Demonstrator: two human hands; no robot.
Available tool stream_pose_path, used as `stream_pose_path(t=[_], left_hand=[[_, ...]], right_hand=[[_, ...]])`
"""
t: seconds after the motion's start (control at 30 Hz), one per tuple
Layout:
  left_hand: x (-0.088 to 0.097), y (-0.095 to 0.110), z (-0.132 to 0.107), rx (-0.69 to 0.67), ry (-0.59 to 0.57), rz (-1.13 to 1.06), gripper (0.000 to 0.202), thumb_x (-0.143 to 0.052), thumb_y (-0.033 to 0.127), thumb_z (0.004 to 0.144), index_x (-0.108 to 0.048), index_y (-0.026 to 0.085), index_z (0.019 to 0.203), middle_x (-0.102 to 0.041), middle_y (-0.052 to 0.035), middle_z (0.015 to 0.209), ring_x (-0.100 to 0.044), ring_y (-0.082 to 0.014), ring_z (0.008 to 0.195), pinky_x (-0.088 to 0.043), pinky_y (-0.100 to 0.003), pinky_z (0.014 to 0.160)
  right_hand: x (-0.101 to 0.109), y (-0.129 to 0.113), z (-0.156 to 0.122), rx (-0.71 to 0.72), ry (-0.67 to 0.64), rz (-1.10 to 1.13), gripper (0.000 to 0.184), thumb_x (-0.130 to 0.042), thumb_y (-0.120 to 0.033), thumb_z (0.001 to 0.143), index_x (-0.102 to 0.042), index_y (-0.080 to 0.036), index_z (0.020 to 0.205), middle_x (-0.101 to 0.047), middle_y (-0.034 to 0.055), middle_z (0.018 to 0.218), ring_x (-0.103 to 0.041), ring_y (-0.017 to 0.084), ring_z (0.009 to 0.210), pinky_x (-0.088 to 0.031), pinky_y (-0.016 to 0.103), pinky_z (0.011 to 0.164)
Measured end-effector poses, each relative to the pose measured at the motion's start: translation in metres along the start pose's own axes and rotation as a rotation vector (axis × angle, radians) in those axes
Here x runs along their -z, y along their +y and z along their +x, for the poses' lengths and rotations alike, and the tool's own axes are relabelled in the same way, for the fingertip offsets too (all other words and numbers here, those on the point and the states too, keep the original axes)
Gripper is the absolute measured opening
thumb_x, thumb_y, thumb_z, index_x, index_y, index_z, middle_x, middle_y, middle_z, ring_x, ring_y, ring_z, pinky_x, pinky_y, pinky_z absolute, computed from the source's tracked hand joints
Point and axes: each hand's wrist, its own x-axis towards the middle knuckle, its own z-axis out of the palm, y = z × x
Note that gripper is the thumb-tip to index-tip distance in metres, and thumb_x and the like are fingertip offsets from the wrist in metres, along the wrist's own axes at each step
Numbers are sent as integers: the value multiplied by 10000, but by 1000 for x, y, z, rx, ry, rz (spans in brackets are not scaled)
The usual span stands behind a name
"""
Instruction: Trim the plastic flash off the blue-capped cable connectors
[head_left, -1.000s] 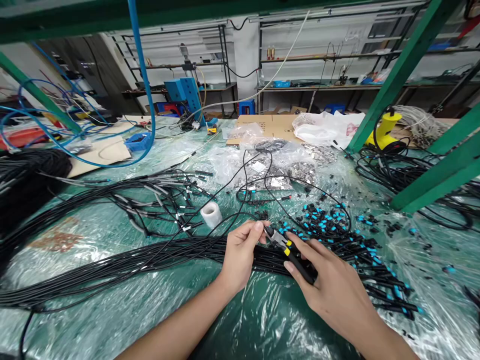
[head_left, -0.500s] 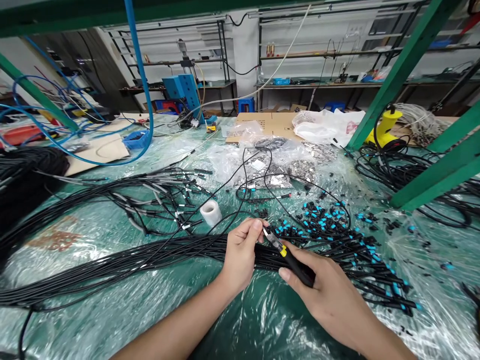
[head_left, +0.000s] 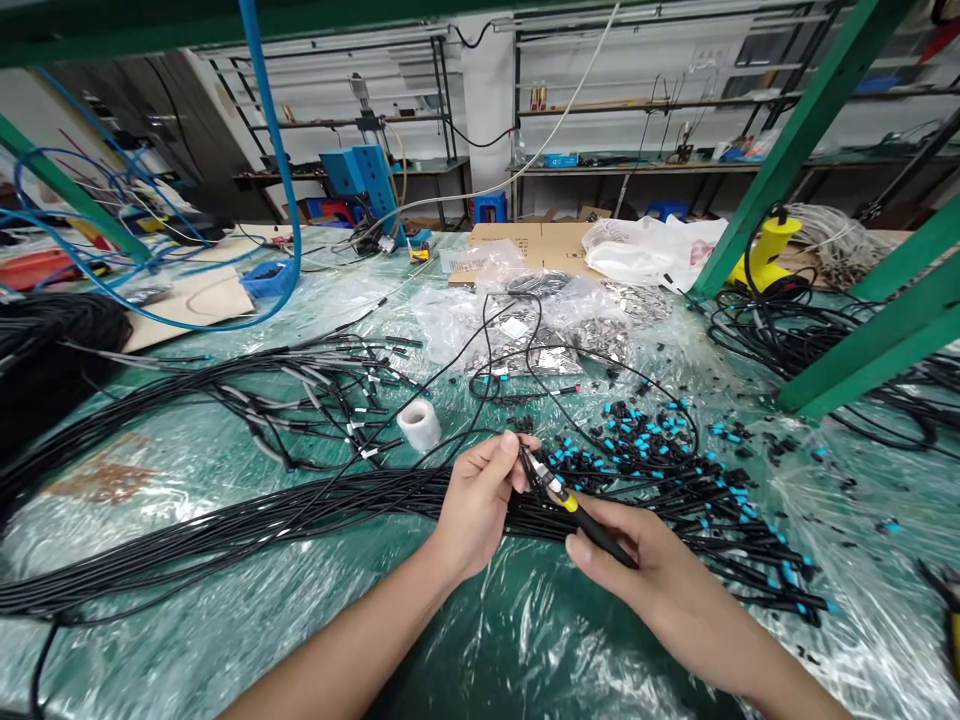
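Note:
My right hand (head_left: pixel 637 570) grips black-handled pliers (head_left: pixel 600 530) with a yellow band, their metal jaws pointing up and left. Those jaws reach a small dark piece beside the fingertips of my left hand (head_left: pixel 480 500). The left thumb and forefinger pinch a black cable end, mostly covered by the fingers. Below and behind both hands runs a thick bundle of black cables (head_left: pixel 247 530). To the right, many of the cable ends carry black connectors with blue tips (head_left: pixel 645 435).
A white tape roll (head_left: pixel 418 426) stands behind the bundle. Clear bags of small metal parts (head_left: pixel 540 340) lie further back, before flat cardboard (head_left: pixel 555 245). Green posts (head_left: pixel 795 150) rise at right near coiled black cable (head_left: pixel 757 350). A blue hose (head_left: pixel 281 150) hangs at left.
The pliers' jaws have shifted slightly, and a dark piece now shows beside them at my left fingertips. Both hands stay close together. The view has moved a little.

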Motion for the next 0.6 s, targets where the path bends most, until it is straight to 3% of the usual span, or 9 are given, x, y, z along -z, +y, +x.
stream_pose_path(t=[0.07, 0.17, 0.27, 0.5, 0.6], left_hand=[[0, -1, 0, -13, 0, 10, 307, -587, 421, 871, -724, 147, 883, -498, 27, 553, -442, -59, 574, -353, -204, 657], [1, -3, 0, -22, 11, 19, 302, -585, 416, 874, -727, 158, 942, -525, 23, 572, -462, -64, 594, -365, -207, 679], [0, -4, -1, -33, 22, 20, 292, -609, 415, 858, -735, 163, 934, -559, 12, 595, -486, -73, 615, -377, -215, 693], [2, -5, -1, -69, 20, 75, 361, -607, 404, 860, -663, 151, 608, -583, -6, 606, -502, -86, 638, -391, -238, 755], [1, -4, -2, -75, 16, 76, 365, -610, 407, 857, -647, 153, 598, -582, -3, 607, -498, -87, 636, -392, -242, 772]], right_hand=[[-4, 2, 1, 57, 142, -214, 468, -499, -464, 915, -521, -312, 1357, -648, 31, 977, -601, 178, 869, -510, 330, 821], [-7, 10, 3, 62, 354, -591, 501, -483, -499, 906, -471, -354, 1386, -632, 49, 1037, -623, 213, 865, -532, 355, 714], [-8, 19, 5, 95, 457, -813, 540, -461, -518, 913, -393, -371, 1427, -592, 55, 1100, -610, 237, 954, -542, 393, 746], [-8, 23, 7, 182, 512, -896, 603, -469, -516, 917, -297, -360, 1473, -554, 63, 1122, -560, 228, 987, -530, 422, 833], [-7, 22, 6, 178, 505, -892, 594, -466, -504, 922, -313, -339, 1472, -553, 76, 1115, -558, 230, 979, -527, 418, 828]])
